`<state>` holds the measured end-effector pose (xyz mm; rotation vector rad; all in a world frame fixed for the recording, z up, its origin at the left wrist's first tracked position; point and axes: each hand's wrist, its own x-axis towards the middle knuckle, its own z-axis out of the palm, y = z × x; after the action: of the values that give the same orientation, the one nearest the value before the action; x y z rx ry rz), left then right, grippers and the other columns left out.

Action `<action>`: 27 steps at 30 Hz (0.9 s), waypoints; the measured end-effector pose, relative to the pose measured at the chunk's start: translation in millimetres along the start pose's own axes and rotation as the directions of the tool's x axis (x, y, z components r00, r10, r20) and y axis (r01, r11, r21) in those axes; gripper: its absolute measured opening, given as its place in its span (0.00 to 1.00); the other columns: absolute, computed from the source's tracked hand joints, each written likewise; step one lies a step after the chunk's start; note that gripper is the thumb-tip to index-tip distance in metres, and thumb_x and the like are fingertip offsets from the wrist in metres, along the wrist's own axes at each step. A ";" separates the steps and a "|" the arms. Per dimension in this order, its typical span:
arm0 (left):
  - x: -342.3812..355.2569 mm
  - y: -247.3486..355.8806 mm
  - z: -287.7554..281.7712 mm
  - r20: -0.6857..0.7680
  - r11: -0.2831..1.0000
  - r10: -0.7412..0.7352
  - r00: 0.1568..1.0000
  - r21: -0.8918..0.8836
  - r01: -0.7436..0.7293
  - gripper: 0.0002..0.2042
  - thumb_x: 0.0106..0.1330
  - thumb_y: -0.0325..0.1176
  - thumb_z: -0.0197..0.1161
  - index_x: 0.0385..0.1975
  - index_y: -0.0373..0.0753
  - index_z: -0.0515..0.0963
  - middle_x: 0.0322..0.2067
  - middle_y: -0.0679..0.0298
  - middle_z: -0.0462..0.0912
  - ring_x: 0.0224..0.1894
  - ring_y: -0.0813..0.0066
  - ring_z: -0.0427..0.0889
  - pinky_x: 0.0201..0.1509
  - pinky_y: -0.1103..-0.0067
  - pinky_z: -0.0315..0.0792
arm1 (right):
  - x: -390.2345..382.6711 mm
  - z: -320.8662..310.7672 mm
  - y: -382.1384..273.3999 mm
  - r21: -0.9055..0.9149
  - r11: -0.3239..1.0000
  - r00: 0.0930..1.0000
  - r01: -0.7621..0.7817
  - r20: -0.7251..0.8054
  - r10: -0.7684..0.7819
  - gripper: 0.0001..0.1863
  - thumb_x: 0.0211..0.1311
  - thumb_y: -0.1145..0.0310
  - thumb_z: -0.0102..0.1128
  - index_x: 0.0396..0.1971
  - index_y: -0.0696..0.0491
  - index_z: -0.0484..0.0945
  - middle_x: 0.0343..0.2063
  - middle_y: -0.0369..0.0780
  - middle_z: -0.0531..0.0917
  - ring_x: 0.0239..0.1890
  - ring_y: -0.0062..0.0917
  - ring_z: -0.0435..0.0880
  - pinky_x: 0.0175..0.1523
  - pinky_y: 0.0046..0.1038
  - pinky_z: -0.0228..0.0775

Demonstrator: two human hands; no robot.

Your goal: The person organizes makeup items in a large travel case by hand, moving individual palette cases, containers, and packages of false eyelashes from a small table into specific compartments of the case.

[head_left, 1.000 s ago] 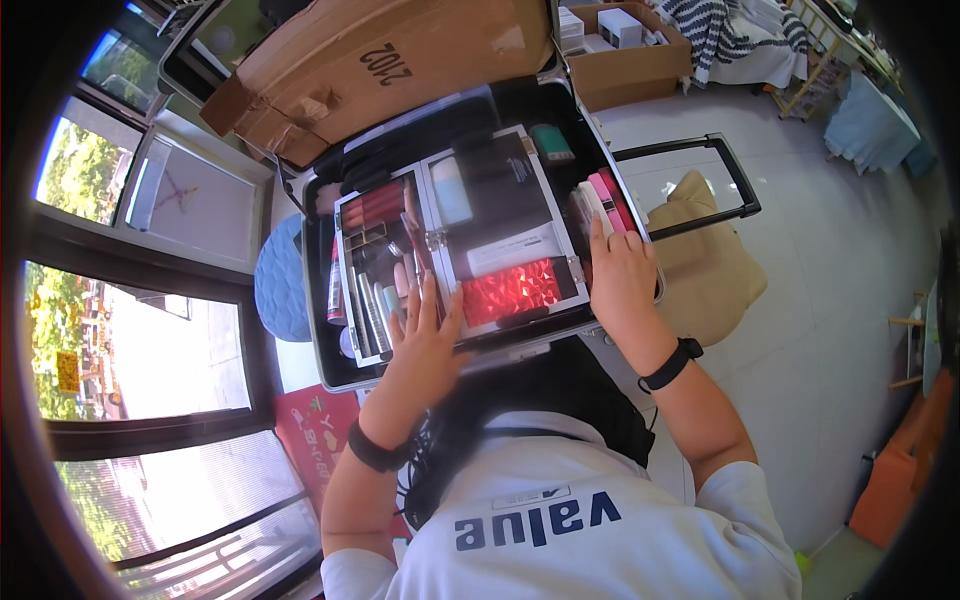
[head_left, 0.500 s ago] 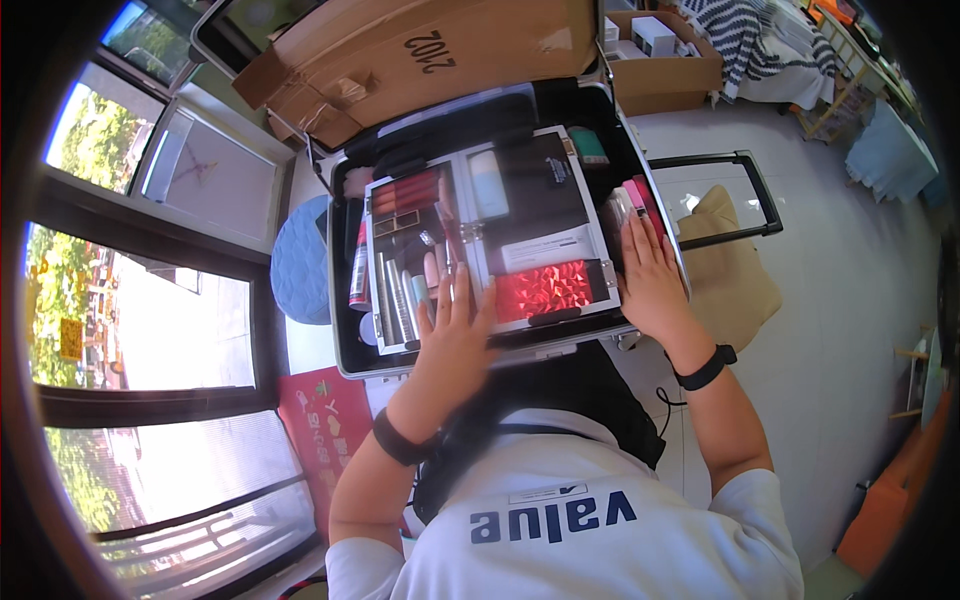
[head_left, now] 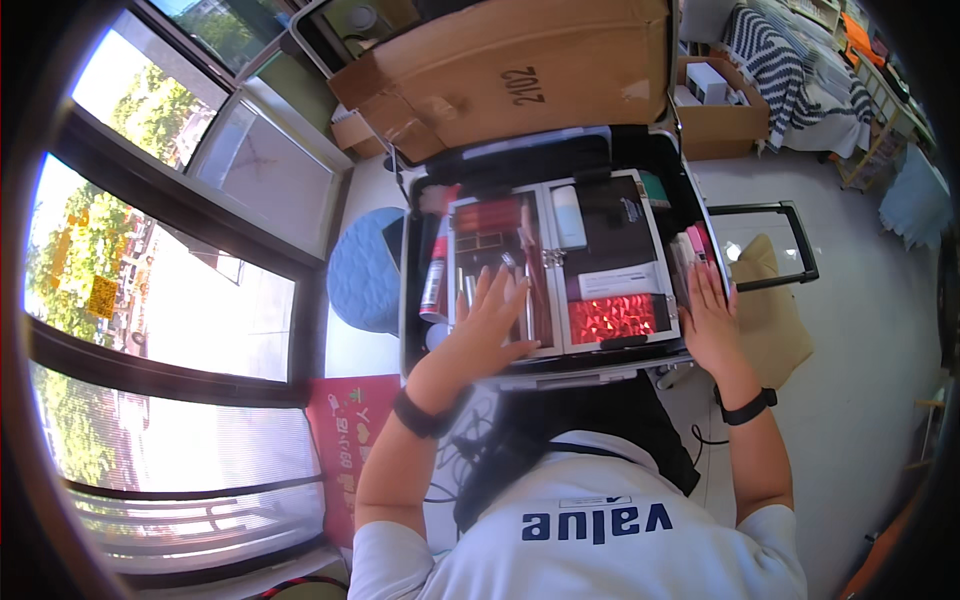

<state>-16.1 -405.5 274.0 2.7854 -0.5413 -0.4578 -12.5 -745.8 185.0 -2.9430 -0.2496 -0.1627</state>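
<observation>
An open black case with silver edges (head_left: 560,380) stands in front of me, its lid tilted up. Inside lies a silver-framed inner box (head_left: 558,300) with two clear-covered halves. My left hand (head_left: 478,325) is flat over the left half, fingers spread, above tubes and dark red items; whether it touches the cover I cannot tell. The right half shows a white bottle (head_left: 568,217), a white carton (head_left: 617,280) and a shiny red faceted pouch (head_left: 612,318). My right hand (head_left: 712,325) rests with straight fingers at the case's right side, by pink items (head_left: 694,241).
Cardboard (head_left: 520,85) leans inside the raised lid. A pull handle (head_left: 803,240) juts out right, over a beige bag (head_left: 775,335). At left are a blue round stool (head_left: 362,270), a red sign (head_left: 350,440) and windows. A cardboard box (head_left: 720,130) stands behind.
The view has shifted, so the case appears farther right and lower. Against the box, my left hand has moved left and slightly away from me. My right hand stays at the right side.
</observation>
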 end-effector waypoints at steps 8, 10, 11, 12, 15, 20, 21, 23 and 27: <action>-13.7 -25.5 31.4 -0.074 0.989 0.051 0.996 0.145 -0.040 0.47 0.49 0.51 0.68 0.67 0.45 0.49 0.66 0.44 0.46 0.68 0.41 0.44 0.63 0.42 0.42 | 13.3 -32.8 -2.4 0.155 0.986 0.998 -0.058 0.030 0.054 0.34 0.65 0.62 0.45 0.67 0.53 0.46 0.68 0.43 0.51 0.70 0.40 0.47 0.68 0.50 0.38; -16.3 -26.6 38.9 -0.134 0.991 0.061 0.989 0.130 -0.043 0.47 0.49 0.50 0.69 0.67 0.46 0.48 0.67 0.46 0.44 0.69 0.41 0.43 0.63 0.42 0.41 | 16.9 -35.6 1.1 0.204 0.979 0.999 0.001 0.031 -0.008 0.33 0.66 0.62 0.43 0.67 0.53 0.46 0.68 0.43 0.50 0.69 0.42 0.47 0.69 0.45 0.40; -17.3 -27.1 41.7 -0.190 0.991 0.071 0.979 0.128 -0.047 0.47 0.49 0.48 0.70 0.67 0.48 0.48 0.67 0.47 0.42 0.69 0.41 0.41 0.63 0.42 0.41 | 18.8 -39.1 -1.6 0.195 0.981 0.999 0.007 0.038 -0.015 0.33 0.66 0.62 0.43 0.67 0.53 0.46 0.68 0.43 0.50 0.69 0.42 0.47 0.69 0.45 0.40; -17.8 -27.1 43.9 -0.239 0.992 0.090 0.967 0.108 -0.066 0.47 0.48 0.45 0.71 0.67 0.49 0.49 0.67 0.48 0.44 0.69 0.43 0.44 0.63 0.41 0.42 | 19.1 -42.8 -4.8 0.212 0.977 0.998 0.016 0.051 -0.028 0.32 0.67 0.61 0.43 0.67 0.54 0.46 0.68 0.44 0.50 0.69 0.42 0.48 0.69 0.43 0.41; -15.1 -26.0 45.9 -0.256 0.995 0.078 0.964 0.081 -0.059 0.45 0.49 0.44 0.71 0.66 0.49 0.50 0.67 0.49 0.45 0.69 0.45 0.44 0.62 0.41 0.42 | 19.1 -51.0 -19.8 0.240 0.969 0.993 0.063 0.078 -0.084 0.31 0.68 0.61 0.41 0.67 0.55 0.46 0.68 0.45 0.50 0.70 0.40 0.48 0.69 0.39 0.43; -17.3 -28.2 47.2 -0.255 0.997 0.063 0.965 0.059 -0.049 0.42 0.52 0.44 0.68 0.66 0.48 0.52 0.67 0.50 0.46 0.69 0.46 0.44 0.63 0.42 0.41 | 16.3 -56.6 -57.6 0.306 0.945 0.971 0.117 0.166 -0.174 0.30 0.69 0.59 0.41 0.67 0.53 0.49 0.68 0.44 0.51 0.69 0.39 0.49 0.69 0.37 0.42; -17.8 -28.6 47.1 -0.256 0.997 0.058 0.965 0.056 -0.045 0.42 0.52 0.44 0.68 0.66 0.48 0.52 0.67 0.50 0.46 0.69 0.46 0.44 0.63 0.42 0.41 | 15.0 -56.8 -62.8 0.288 0.947 0.961 0.139 0.193 -0.199 0.29 0.69 0.59 0.41 0.67 0.52 0.50 0.67 0.44 0.51 0.69 0.40 0.49 0.70 0.37 0.42; -18.3 -28.9 47.1 -0.269 0.997 0.071 0.961 0.056 -0.057 0.41 0.53 0.45 0.67 0.66 0.47 0.52 0.67 0.49 0.47 0.69 0.46 0.44 0.63 0.42 0.41 | 13.6 -43.5 -65.9 0.307 0.935 0.951 0.178 0.192 -0.244 0.28 0.70 0.57 0.40 0.66 0.50 0.53 0.68 0.43 0.50 0.70 0.40 0.47 0.69 0.42 0.42; -18.6 -33.0 50.6 -0.294 0.995 0.096 0.951 0.066 -0.080 0.40 0.54 0.45 0.67 0.65 0.47 0.53 0.66 0.48 0.48 0.69 0.45 0.45 0.64 0.44 0.42 | 10.6 -31.6 -70.7 0.193 0.965 0.937 0.177 0.268 -0.225 0.27 0.69 0.55 0.38 0.66 0.47 0.56 0.69 0.39 0.47 0.71 0.39 0.42 0.67 0.52 0.42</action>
<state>-39.9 -378.4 222.1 2.7924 -0.6099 -0.0020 -17.5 -681.7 229.5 -2.7599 -0.5782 0.2512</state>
